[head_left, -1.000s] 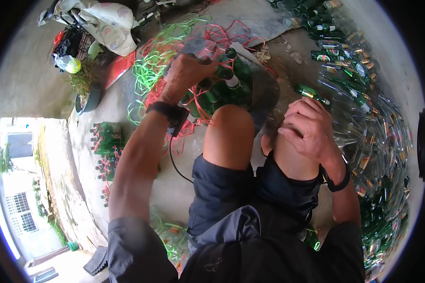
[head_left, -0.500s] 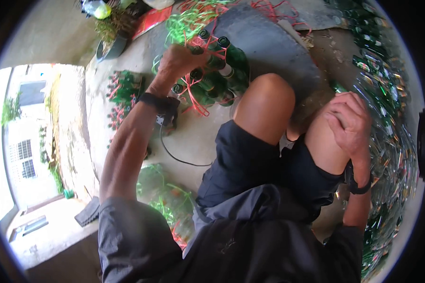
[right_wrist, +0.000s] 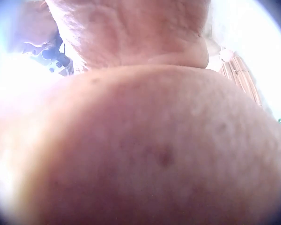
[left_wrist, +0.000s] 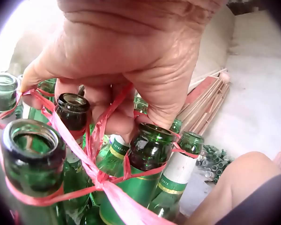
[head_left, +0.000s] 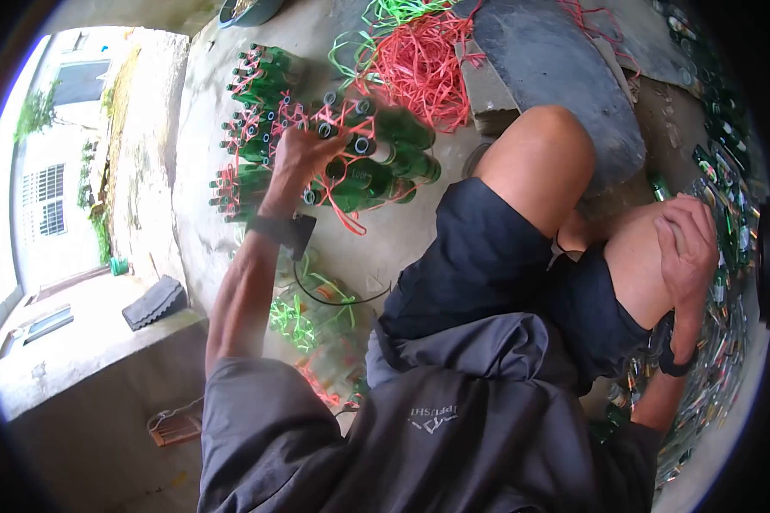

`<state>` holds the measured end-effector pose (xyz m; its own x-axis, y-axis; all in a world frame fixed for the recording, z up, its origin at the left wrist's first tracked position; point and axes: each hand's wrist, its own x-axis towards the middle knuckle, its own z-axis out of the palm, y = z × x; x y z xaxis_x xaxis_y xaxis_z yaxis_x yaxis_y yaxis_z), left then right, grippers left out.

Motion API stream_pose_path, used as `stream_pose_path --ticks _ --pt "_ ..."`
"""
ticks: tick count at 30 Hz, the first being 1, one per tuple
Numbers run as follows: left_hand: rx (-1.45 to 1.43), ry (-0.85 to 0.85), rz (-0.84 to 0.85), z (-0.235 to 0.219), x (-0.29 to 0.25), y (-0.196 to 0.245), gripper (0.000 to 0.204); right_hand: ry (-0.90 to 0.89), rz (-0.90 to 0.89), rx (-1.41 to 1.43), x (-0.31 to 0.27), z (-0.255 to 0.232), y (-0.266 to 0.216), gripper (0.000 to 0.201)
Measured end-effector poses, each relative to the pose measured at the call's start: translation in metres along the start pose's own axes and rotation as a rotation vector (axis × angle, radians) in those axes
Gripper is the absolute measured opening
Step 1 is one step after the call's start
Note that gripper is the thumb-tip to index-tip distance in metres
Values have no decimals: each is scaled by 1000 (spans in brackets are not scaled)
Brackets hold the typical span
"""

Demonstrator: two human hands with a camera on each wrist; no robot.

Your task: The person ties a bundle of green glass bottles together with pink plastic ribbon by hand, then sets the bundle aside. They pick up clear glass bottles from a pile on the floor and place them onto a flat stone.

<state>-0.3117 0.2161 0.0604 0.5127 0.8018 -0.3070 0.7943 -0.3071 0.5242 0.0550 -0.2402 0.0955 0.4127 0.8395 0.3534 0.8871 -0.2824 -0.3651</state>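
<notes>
Head cam: left hand (head_left: pixel 304 154) grips red strap (left_wrist: pixel 96 159) binding green bottle bundle (head_left: pixel 368 167), lifted just beside the person's left knee (head_left: pixel 543 150), w/ right hand (head_left: pixel 689 244) resting on right knee, fingers loosely curled, nothing held.

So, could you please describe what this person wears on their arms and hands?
Both hands are bare. The left hand has a black wrist strap carrying a small black box, with a thin black cable hanging from it. The right hand has a black band at the wrist. Grey short sleeves leave both forearms uncovered.
</notes>
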Motion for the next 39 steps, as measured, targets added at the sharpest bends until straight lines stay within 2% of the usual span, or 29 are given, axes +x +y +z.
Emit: stream_pose_path --ticks 1,3,4,5,7,8,11,17,20,23,25,28,32,39 --pt "-70 15 -59 5 -4 -18 40 -16 -9 -17 -1 0 3 9" --pt "-79 65 -43 9 -18 -48 36 -35 -30 -29 -1 1 6 9" --pt "-61 90 -96 11 -25 -58 36 -43 -12 -48 -3 1 7 9" --pt "-51 100 -149 16 -25 -86 38 -50 6 -68 -4 2 8 10" --pt "-34 127 -257 19 -39 -101 39 -60 -9 -72 -5 2 12 10" --pt "23 139 -361 21 -41 -112 52 -62 -8 -85 -5 1 12 9" --pt "-2 154 -435 30 -54 -152 49 -72 -9 -91 -7 2 16 7" --pt "-197 238 -496 33 -86 -179 38 -95 -12 -115 -8 3 18 8" --pt "-273 373 -542 40 -94 -224 35 -118 -5 -135 -8 3 21 8" --pt "-431 437 -543 38 -104 -237 34 -128 -29 -148 -8 3 22 8" --pt "-458 477 -608 36 -108 -232 33 -135 2 -157 -7 3 20 8" --pt "-592 539 -647 36 -109 -259 30 -156 0 -181 -9 3 25 8" --pt "-605 555 -693 37 -108 -289 31 -156 17 -193 -9 3 22 8" --pt "-673 686 -757 34 -111 -269 37 -169 24 -202 -8 2 17 8"
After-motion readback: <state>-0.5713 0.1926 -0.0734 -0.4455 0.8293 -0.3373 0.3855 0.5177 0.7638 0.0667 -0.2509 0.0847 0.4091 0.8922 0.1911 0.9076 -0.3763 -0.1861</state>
